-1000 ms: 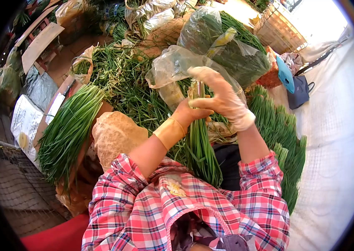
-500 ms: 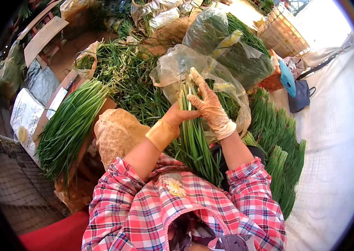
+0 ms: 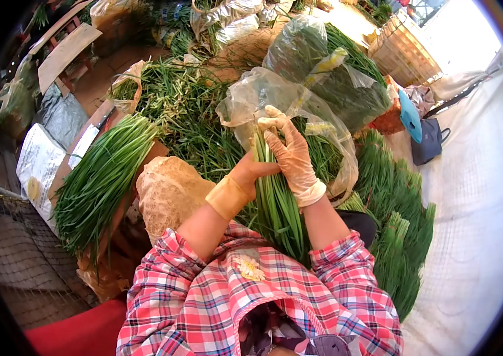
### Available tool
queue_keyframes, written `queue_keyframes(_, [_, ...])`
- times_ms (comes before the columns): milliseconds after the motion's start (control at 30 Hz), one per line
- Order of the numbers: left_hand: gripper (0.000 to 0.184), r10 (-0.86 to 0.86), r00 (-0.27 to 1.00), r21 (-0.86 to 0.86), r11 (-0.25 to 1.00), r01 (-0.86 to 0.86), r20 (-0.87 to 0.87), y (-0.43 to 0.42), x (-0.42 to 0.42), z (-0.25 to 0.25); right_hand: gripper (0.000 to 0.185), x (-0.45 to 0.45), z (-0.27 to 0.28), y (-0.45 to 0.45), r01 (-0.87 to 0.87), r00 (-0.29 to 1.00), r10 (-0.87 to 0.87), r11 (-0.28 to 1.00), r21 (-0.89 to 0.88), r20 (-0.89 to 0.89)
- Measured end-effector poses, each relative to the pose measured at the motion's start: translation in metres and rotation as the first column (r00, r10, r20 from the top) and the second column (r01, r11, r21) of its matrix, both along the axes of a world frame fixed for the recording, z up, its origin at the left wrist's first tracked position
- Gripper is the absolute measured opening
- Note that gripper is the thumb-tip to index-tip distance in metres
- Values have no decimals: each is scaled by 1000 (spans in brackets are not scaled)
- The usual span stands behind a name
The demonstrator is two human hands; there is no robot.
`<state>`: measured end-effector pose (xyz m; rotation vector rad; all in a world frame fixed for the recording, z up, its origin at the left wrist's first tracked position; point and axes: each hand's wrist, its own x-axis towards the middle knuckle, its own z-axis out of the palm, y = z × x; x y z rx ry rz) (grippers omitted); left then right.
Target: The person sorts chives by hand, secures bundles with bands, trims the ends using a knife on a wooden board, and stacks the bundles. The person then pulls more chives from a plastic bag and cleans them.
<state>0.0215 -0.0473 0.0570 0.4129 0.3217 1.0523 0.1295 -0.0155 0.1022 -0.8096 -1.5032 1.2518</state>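
Observation:
A bunch of long green stalks point(image 3: 281, 207) hangs upright in front of my body, its pale ends up and its leaves down towards my lap. My left hand point(image 3: 248, 175), with a tan band at the wrist, is wrapped round the bunch from the left, thumb across the front. My right hand point(image 3: 288, 148), in a thin pale glove, lies against the bunch's right side near the pale ends, its fingers bent over the top. Behind the hands is an open clear plastic bag point(image 3: 244, 98) with greens in it.
A large bundle of greens point(image 3: 106, 178) lies on a board at the left, beside a knife point(image 3: 104, 120). Loose greens point(image 3: 192, 113) are heaped ahead. More bundles point(image 3: 391, 219) stand at the right. Further back are a filled bag point(image 3: 334, 83) and a woven basket point(image 3: 405, 50).
My right hand has come down from above the bunch to its right side, and its fingers have bent over the pale ends. My left hand still holds the stalks, slightly further left.

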Motion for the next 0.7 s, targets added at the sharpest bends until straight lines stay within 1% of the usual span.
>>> queue_keyframes(33, [46,58,997,-26,998,-60,-56,-3,1,1,28,1,2,0,-26,996,25,1000,17,83])
queue_keyframes(67, [46,52,997,-32,998,-54,-60,-6,-1,2,31,4,3,-1,-50,985,44,998,29,167])
queue_keyframes(100, [45,31,995,-50,998,-36,-95,-6,-2,5,38,4,4,3,-64,968,28,989,136,250])
queue_keyframes(133, [44,12,992,-63,998,-20,-127,-5,-2,6,38,7,9,5,-60,967,23,989,139,254])
queue_keyframes(167, [38,32,991,-56,998,-39,-127,-5,-1,5,37,11,16,5,-85,956,81,996,1,281])
queue_keyframes(200, [38,33,992,-53,998,-39,-123,-4,-1,4,36,10,26,4,-108,943,145,985,-136,300])
queue_keyframes(233, [35,31,985,-33,999,-37,-169,-4,-2,3,33,10,31,2,-112,944,173,969,-221,281])
queue_keyframes(267, [32,29,976,-14,999,-33,-216,-5,-2,1,33,11,25,6,-113,943,175,968,-222,284])
queue_keyframes(300, [30,53,957,-55,996,-72,-285,-11,0,7,27,11,18,13,-91,922,116,992,-84,369])
queue_keyframes(333, [30,51,957,-58,996,-70,-286,-13,-1,9,23,10,13,18,-77,897,45,995,56,440])
queue_keyframes(367, [31,45,959,-50,997,-61,-280,-15,-2,10,16,11,10,21,-9,896,-21,998,65,444])
queue_keyframes(400, [33,39,961,-39,998,-52,-272,-17,-3,10,16,19,-7,40,-4,897,-24,998,63,442])
queue_keyframes(433, [41,0,953,-16,1000,-5,-304,-16,-5,9,15,35,-36,74,4,821,-193,943,332,538])
queue_keyframes(467, [41,-5,952,-19,1000,-1,-305,-17,-6,9,16,46,-30,85,82,811,-257,939,333,526])
queue_keyframes(500, [43,-23,951,27,999,33,-308,-18,-8,10,16,57,-24,96,158,798,-318,930,331,513])
queue_keyframes(533, [46,-35,949,78,995,62,-313,-17,-11,11,18,56,12,94,294,860,-284,955,43,424])
queue_keyframes(567, [46,-33,962,53,997,49,-270,-17,-14,10,18,48,34,90,290,863,-281,956,45,421])
queue_keyframes(600, [46,-31,962,50,998,46,-270,-16,-16,9,23,40,51,84,245,843,-169,966,-85,511])
queue_keyframes(633, [46,-39,972,24,999,46,-230,-16,-18,8,29,36,56,78,214,812,-48,952,-220,582])
queue_keyframes(667, [46,-51,980,0,999,52,-190,-14,-18,8,29,27,49,70,222,811,-51,949,-225,582])
queue_keyframes(700, [47,-78,980,-24,997,75,-185,-14,-17,7,32,14,39,61,-60,773,37,998,14,633])
